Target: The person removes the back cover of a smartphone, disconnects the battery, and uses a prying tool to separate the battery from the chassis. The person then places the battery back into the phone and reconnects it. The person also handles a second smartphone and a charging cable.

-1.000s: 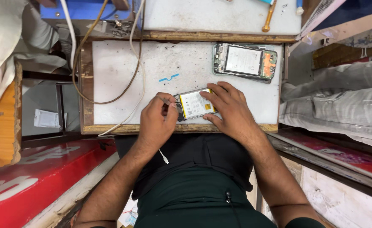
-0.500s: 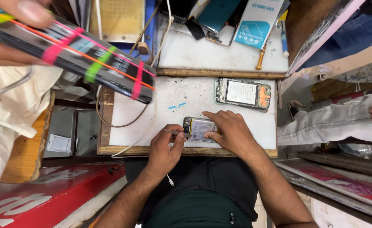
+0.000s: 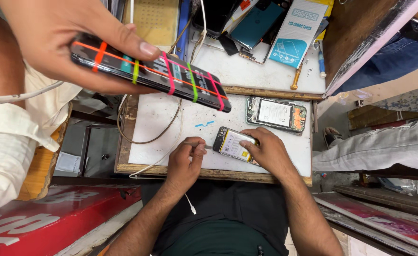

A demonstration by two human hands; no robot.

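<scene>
Left hand pinching a thin tool, tip at the edge of the opened phone. Right hand pressing that phone flat on the white work mat. Second opened phone just beyond. Another person's hand upper left gripping a rubber-banded phone, possibly a small stack.

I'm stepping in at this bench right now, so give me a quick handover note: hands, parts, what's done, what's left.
Left hand holds a thin tool, tip at the opened phone.
Right hand steadies that phone on the white work board.
Second opened phone lies apart, further back.
Another person's hand holds a rubber-banded phone over the bench.
Done: back cover off.
Left: work inside appears unfinished.
</scene>
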